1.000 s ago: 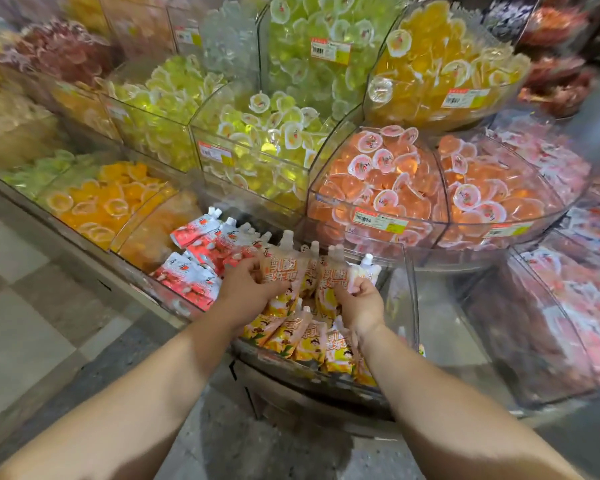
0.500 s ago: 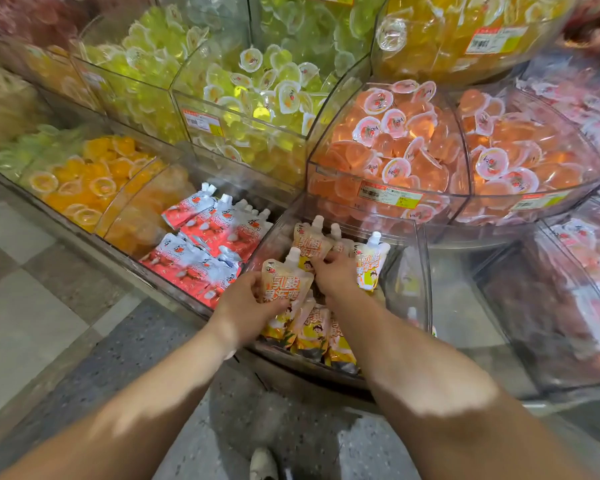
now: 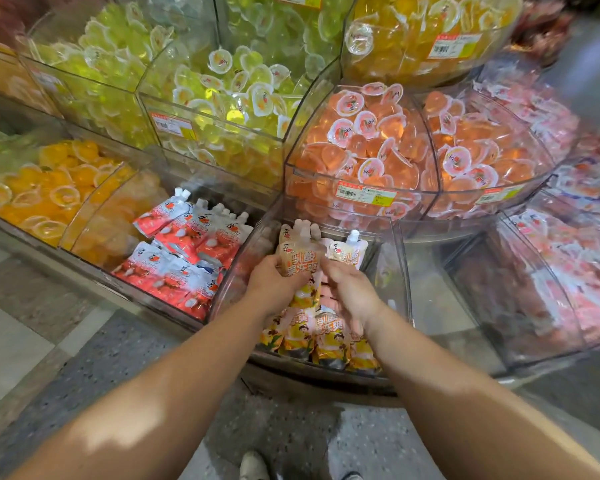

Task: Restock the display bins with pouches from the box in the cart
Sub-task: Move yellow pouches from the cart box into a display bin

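Both my hands are inside a clear plastic bin [image 3: 400, 271] at the bottom of the display. My left hand [image 3: 274, 280] grips an upright orange spouted pouch [image 3: 300, 258] with red lettering. My right hand [image 3: 349, 292] touches that same pouch from the right with curled fingers. More orange pouches [image 3: 323, 337] lie stacked at the bin's front, and another stands behind the hands [image 3: 349, 252]. The box and the cart are out of view.
Red-and-white pouches [image 3: 184, 251] fill the bin to the left. Clear bins of orange [image 3: 378, 147], yellow-green [image 3: 229, 91] and yellow jelly cups [image 3: 45, 188] rise in tiers behind. An almost bare clear bin [image 3: 465, 306] stands to the right. My shoe [image 3: 253, 467] shows on the speckled floor.
My left hand has lifted its pouch further back in the bin, and my right hand came off the rear pouches to meet it. The view tilted downward.
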The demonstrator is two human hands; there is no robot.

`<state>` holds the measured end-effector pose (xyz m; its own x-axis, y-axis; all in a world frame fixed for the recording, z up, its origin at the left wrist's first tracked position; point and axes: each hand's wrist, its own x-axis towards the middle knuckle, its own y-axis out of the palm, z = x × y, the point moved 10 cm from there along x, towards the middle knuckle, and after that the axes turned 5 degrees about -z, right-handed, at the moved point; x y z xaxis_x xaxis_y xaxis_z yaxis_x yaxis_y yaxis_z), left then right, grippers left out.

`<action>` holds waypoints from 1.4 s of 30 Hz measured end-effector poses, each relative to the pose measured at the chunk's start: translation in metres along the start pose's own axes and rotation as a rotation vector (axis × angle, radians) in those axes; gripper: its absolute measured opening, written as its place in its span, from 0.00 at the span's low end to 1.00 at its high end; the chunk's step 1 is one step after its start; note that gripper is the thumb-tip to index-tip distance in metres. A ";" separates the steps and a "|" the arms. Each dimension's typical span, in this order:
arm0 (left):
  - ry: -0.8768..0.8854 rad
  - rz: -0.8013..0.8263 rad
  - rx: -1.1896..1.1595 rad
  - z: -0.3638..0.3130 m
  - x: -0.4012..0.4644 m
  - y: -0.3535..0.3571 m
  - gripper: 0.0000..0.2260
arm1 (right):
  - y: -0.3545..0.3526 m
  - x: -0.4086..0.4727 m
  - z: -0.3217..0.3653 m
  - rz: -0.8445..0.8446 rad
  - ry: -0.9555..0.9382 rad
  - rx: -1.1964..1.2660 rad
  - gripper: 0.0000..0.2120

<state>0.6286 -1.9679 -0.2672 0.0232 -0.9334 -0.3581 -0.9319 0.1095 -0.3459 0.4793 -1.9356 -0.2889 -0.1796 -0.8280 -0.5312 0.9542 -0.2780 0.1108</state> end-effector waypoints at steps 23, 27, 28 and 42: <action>0.108 0.307 0.814 0.035 0.011 0.025 0.34 | -0.041 0.015 0.011 -0.501 -0.041 -0.530 0.14; 0.083 0.201 0.807 0.030 0.005 0.017 0.34 | -0.033 -0.010 0.010 -0.433 -0.065 -0.546 0.16; 0.101 0.153 0.793 0.023 0.002 0.014 0.34 | -0.031 -0.017 0.015 -0.414 -0.100 -0.537 0.14; 0.639 0.043 0.750 -0.140 -0.184 0.198 0.25 | -0.261 -0.208 0.084 -0.617 -0.467 -0.947 0.22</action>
<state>0.3889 -1.8223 -0.1486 -0.4109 -0.9085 0.0761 -0.4514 0.1302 -0.8828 0.2473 -1.7314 -0.1365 -0.5462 -0.8321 0.0959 0.4405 -0.3827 -0.8121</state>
